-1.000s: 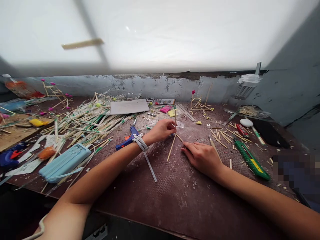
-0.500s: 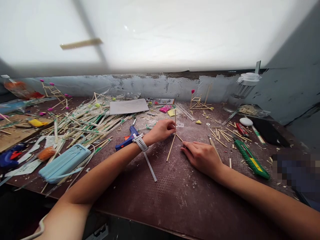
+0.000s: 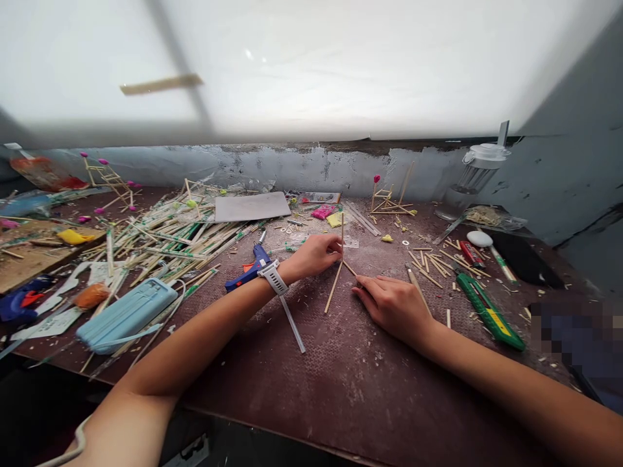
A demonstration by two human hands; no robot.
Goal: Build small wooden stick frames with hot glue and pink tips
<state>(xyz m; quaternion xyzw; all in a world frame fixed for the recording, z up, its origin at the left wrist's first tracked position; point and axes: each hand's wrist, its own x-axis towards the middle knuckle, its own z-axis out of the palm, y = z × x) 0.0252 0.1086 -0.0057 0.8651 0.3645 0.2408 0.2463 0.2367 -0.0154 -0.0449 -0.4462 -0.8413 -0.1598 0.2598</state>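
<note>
My left hand (image 3: pixel 317 253), with a white watch on the wrist, pinches an upright thin wooden stick (image 3: pixel 342 228). At the stick's foot two more sticks meet it: one wooden stick (image 3: pixel 333 290) lies toward me, and a short one (image 3: pixel 348 267) runs to the right. The fingertips of my right hand (image 3: pixel 389 299) are closed on the end of that right-hand stick, with the hand resting on the table (image 3: pixel 311 395). Behind my left wrist lies a blue glue gun (image 3: pixel 253 267), and a clear glue stick (image 3: pixel 293 326) shows below the wrist.
A heap of wooden sticks (image 3: pixel 160 237) covers the left, beside a light blue case (image 3: pixel 127 316). On the right lie a green utility knife (image 3: pixel 489 312), a red tool (image 3: pixel 471 254) and cut stick pieces (image 3: pixel 431 264). A small stick frame (image 3: pixel 389 206) and a clear jar (image 3: pixel 474 175) stand behind.
Both hands and the joined sticks hold almost the same place. Only a very slight shift of the whole view shows.
</note>
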